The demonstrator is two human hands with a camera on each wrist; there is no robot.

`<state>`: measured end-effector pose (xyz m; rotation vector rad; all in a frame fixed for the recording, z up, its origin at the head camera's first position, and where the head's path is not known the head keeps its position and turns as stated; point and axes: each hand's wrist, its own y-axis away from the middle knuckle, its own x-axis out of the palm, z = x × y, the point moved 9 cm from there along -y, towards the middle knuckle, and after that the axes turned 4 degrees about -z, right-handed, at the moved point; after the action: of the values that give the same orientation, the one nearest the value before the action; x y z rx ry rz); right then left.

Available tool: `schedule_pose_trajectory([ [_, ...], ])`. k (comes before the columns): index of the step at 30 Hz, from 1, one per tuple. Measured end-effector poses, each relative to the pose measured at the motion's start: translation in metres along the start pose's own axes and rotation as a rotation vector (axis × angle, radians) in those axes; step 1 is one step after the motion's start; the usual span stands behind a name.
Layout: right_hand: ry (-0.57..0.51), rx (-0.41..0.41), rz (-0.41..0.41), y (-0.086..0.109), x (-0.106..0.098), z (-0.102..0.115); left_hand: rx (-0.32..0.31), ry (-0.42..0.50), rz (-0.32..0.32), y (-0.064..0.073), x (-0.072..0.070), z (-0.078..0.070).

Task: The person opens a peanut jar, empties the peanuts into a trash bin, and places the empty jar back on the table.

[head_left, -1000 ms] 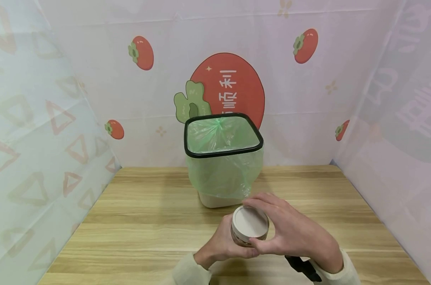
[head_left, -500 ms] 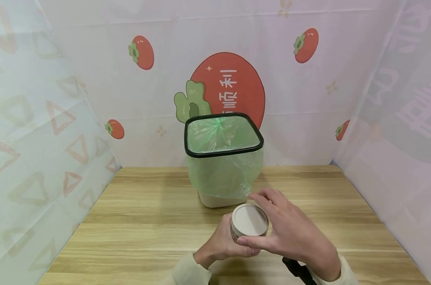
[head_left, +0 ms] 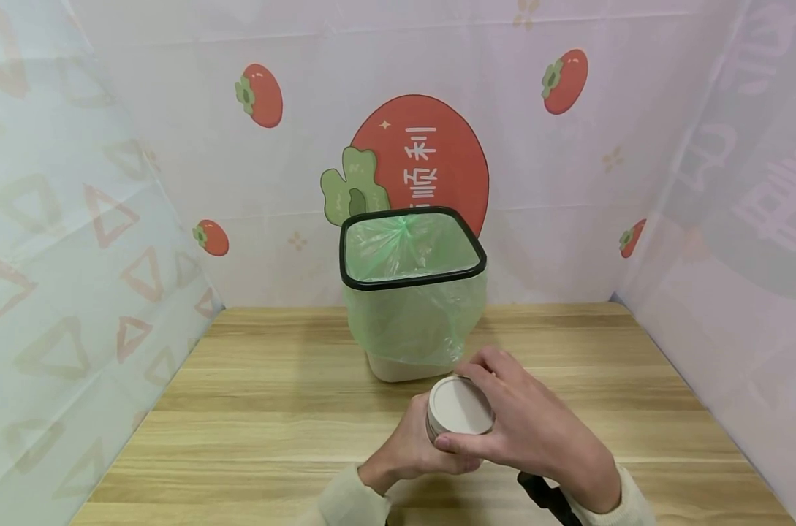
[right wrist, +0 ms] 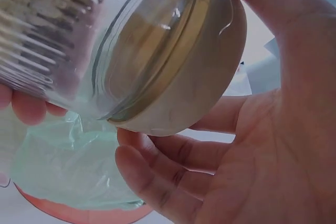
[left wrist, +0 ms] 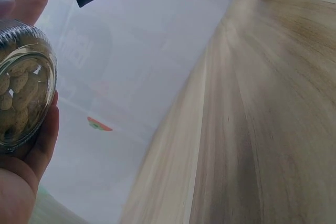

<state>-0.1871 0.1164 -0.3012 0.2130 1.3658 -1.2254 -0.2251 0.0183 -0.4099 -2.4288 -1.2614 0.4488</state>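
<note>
A ribbed glass jar (right wrist: pixel 58 40) with a cream lid (head_left: pixel 460 406) is held over the table in front of the bin. In the left wrist view, brown oval pieces like nuts (left wrist: pixel 18 95) show through the jar's bottom. My left hand (head_left: pixel 419 442) grips the jar's body from the left, its fingers wrapped around the glass. My right hand (head_left: pixel 536 424) holds the lid by its edge, thumb at the near side and fingertips at the far side. Seen from the right wrist, the lid sits on the jar's mouth and the fingers (right wrist: pixel 173 177) curve under its rim.
A cream bin (head_left: pixel 407 370) with a black rim (head_left: pixel 414 283) and a green plastic liner (head_left: pixel 417 321) stands just beyond the hands. The wooden table (head_left: pixel 273 424) is enclosed by printed cloth walls (head_left: pixel 174 88) at the back and both sides.
The right hand's fingertips came off the lid's far edge and are back at it. Its thumb has shifted left along the near edge. The left hand stays on the jar.
</note>
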Motion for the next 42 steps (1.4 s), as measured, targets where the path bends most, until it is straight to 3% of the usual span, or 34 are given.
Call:
schedule_pose_trajectory([
  [26,-0.051,-0.080,0.007,-0.0025,-0.0023,0.0040,0.031,-0.005,0.015,-0.0009,0.0009,-0.0020],
  [42,-0.072,-0.052,0.025,-0.0027,-0.0038,0.0024,0.010,0.030,0.010,-0.0005,0.0008,-0.0011],
])
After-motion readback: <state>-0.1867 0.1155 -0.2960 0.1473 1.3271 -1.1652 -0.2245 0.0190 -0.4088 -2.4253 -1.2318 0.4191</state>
